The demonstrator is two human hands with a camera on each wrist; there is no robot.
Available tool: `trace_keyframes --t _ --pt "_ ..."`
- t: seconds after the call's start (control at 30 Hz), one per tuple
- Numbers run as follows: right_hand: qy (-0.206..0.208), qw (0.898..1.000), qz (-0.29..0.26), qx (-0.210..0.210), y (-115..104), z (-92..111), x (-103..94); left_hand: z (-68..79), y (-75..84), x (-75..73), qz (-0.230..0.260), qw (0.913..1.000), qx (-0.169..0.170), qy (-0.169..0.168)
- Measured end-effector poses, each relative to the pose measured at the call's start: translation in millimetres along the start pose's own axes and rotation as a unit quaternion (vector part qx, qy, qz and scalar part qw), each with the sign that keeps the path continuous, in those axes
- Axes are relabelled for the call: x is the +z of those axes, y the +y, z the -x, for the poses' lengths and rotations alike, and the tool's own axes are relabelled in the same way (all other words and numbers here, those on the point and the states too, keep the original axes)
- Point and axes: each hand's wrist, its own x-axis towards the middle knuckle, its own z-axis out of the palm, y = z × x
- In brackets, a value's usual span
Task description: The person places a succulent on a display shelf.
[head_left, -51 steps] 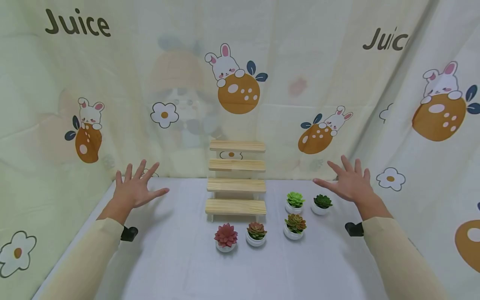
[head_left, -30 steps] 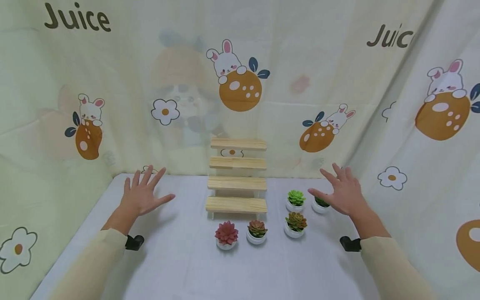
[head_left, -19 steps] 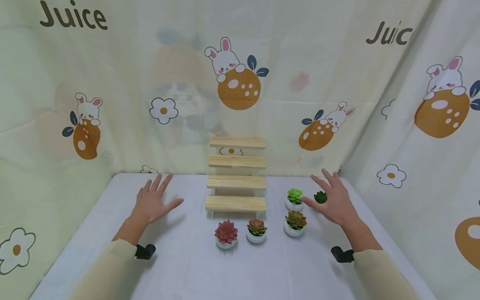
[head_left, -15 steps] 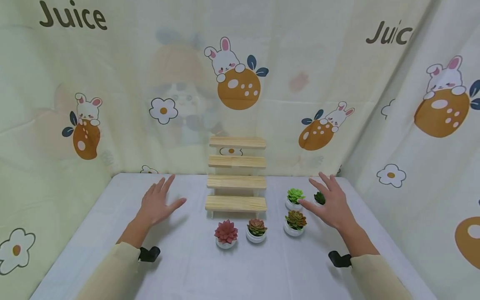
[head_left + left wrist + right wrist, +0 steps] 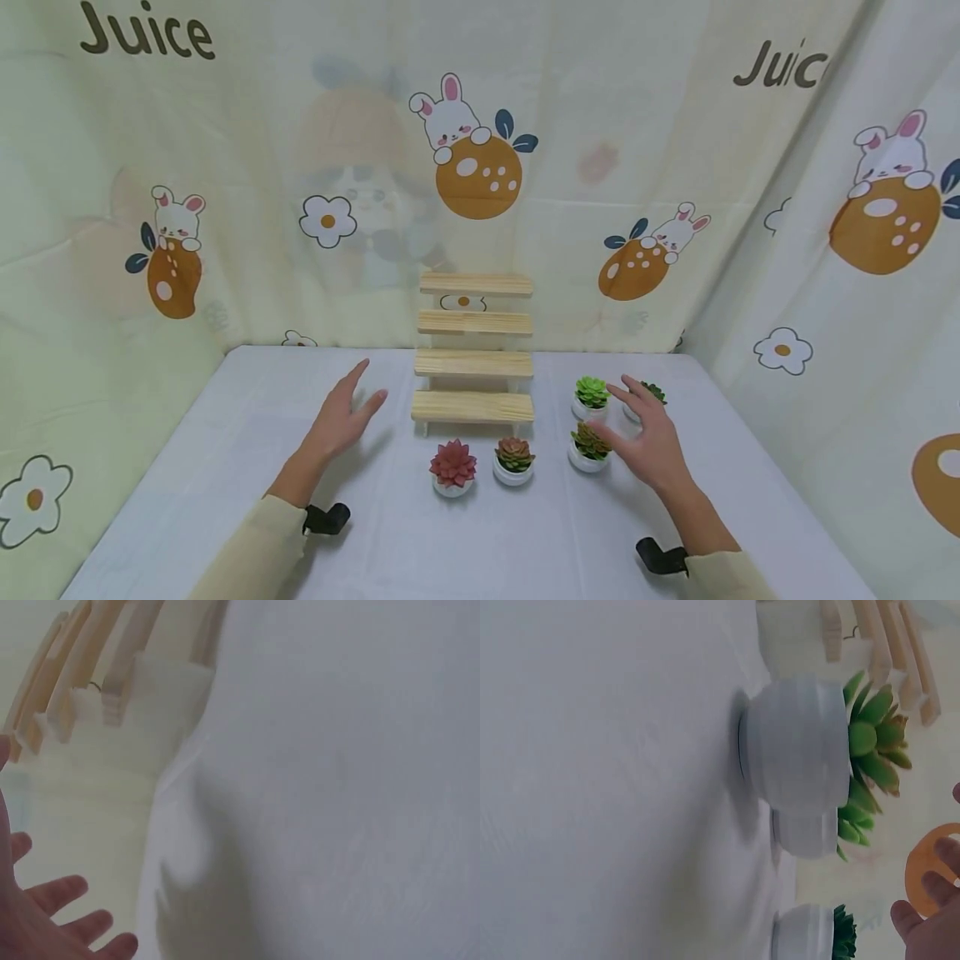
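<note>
In the head view my left hand (image 5: 335,423) hovers left of a tiered wooden stand (image 5: 472,407), fingers extended and holding nothing. My right hand (image 5: 647,437) hangs over the right-hand plants, thumb and fingers spread apart. Its thumb partly covers a brown-green succulent (image 5: 588,454) in a white pot; whether it touches is unclear. Behind are a bright green succulent (image 5: 592,393) and a dark green succulent (image 5: 655,392), the latter partly hidden by the fingers. A red succulent (image 5: 452,467) and a reddish-green succulent (image 5: 513,458) stand before the stand. The right wrist view shows the nearest white pot (image 5: 799,742) upright.
A white cloth covers the table (image 5: 420,550). Behind it hangs a cream curtain (image 5: 570,250) printed with rabbits and oranges, and another curtain stretch (image 5: 825,333) closes the right side. A black wrist camera (image 5: 327,519) sits on the left wrist, another (image 5: 660,556) on the right.
Both hands have come inward and toward the person, the left moving right and the right moving left over the plants. The pots and stand have stayed put.
</note>
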Motion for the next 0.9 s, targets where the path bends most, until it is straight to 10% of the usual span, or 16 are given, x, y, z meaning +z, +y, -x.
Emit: trace_keyframes --t 0.23,0.9 --pt "-0.013 0.996 -0.06 0.058 -11.8 16.5 6.9 1.7 10.8 15.2 0.088 0.9936 -0.069 -0.011" --pt "-0.055 0.964 -0.183 0.186 -17.2 29.0 27.6 -0.9 32.3 38.9 0.315 0.9429 -0.095 -0.052"
